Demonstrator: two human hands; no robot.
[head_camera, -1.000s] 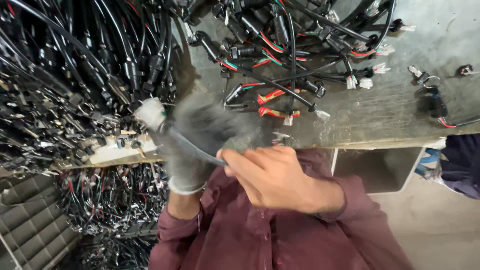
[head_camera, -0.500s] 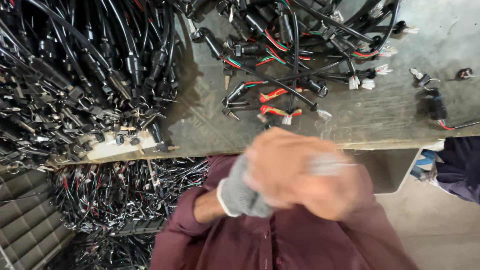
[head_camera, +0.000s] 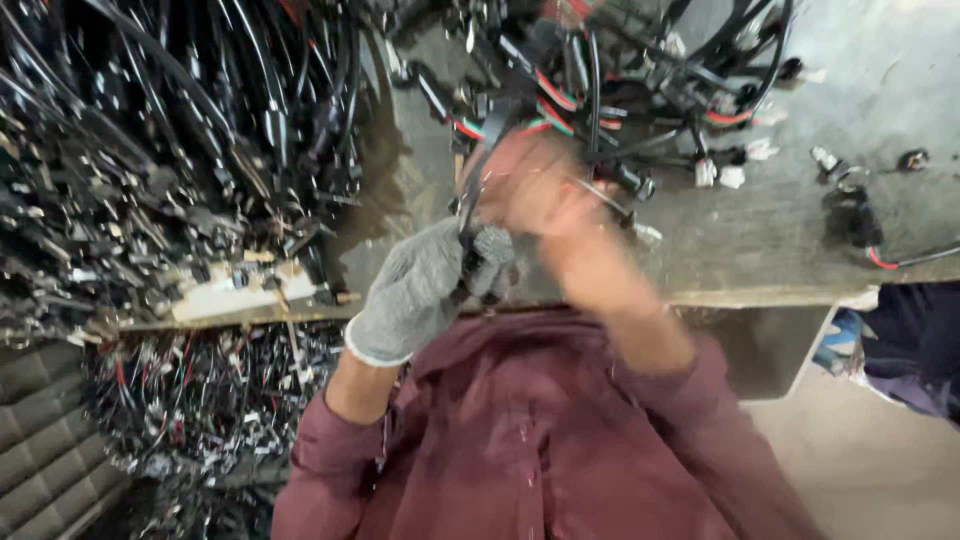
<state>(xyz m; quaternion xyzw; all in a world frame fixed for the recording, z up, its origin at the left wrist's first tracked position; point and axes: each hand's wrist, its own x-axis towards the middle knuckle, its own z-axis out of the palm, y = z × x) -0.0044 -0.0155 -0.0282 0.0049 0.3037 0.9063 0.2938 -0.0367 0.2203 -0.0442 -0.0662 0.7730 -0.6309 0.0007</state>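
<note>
A thin black cable (head_camera: 478, 185) sits at the centre of the view, held between the person's two hands above the near edge of a grey workbench (head_camera: 800, 230). Its long axis runs up and away from the person, from the gloved hand toward a tangle of black cables with red and green wires (head_camera: 600, 90) on the far part of the bench.

The left hand (head_camera: 425, 290), in a grey knit glove, is curled closed around the lower end of the cable, where a dark connector-like piece shows between the fingers. The right hand (head_camera: 540, 195) is bare and heavily blurred. It lies just above and to the right of the gloved hand, touching or nearly touching the cable; whether it is gripping cannot be told.

To the left, a dense heap of black cables (head_camera: 150, 150) covers the bench and spills over its front edge. Another mass of wires (head_camera: 190, 400) lies lower down, beside the person's maroon sleeve (head_camera: 330, 450).

The bare bench surface to the right holds only a few small loose connectors (head_camera: 835, 165). The front edge of the bench runs directly under both hands.
</note>
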